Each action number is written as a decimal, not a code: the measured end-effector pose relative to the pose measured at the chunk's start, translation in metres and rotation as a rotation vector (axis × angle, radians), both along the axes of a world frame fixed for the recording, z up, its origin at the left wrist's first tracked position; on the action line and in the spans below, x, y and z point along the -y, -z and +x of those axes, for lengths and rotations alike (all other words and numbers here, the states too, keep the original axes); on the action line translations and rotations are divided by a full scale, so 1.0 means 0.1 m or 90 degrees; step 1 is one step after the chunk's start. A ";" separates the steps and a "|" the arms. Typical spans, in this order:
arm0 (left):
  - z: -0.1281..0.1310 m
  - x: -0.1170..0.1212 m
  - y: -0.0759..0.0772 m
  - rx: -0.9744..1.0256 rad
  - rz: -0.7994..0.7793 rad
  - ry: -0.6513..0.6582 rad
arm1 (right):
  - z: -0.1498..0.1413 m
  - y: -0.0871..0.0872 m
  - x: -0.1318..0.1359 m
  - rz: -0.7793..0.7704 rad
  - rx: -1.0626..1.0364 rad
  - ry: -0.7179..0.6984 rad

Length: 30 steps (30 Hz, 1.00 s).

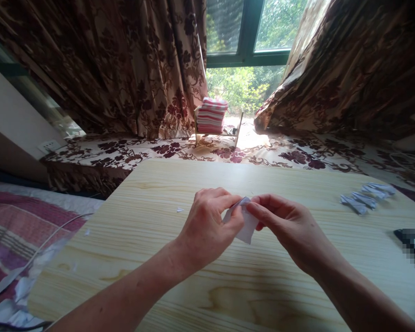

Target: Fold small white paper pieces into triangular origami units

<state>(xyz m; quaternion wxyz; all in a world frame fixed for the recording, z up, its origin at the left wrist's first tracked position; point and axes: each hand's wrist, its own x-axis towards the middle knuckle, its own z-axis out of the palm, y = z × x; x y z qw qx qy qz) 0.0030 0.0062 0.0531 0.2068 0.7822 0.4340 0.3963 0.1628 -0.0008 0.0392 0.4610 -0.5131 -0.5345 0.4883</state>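
Observation:
A small folded piece of white paper [246, 229] is held up over the wooden table [166, 286]. My left hand [209, 221] pinches its upper left part between thumb and forefinger. At the paper's top right edge, my right hand [287, 226] grips it with thumb and fingers, the thumb lying on the near face. The two hands' fingertips are close together at the top of the sheet. Its lower corner hangs free below them. Several folded paper pieces [356, 204] lie in a row at the table's right side, apart from my hands.
A tiny paper scrap [180, 210] lies left of my hands. At the right edge sits a dark, partly blurred device [413, 244]. Behind the table, a small rack with folded striped cloths [212, 116] stands on the windowsill between curtains [152, 69]. A bed [27, 226] with a cable is at left.

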 end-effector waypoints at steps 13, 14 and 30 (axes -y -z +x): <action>-0.02 -0.05 -0.04 0.286 -0.441 0.075 | 0.14 -0.07 0.02 -0.030 0.054 -0.063; -0.02 -0.05 -0.04 0.293 -0.438 0.071 | 0.15 -0.08 0.02 -0.030 0.073 -0.065; -0.02 -0.03 -0.04 0.321 -0.424 0.074 | 0.14 -0.11 0.08 -0.031 0.096 -0.151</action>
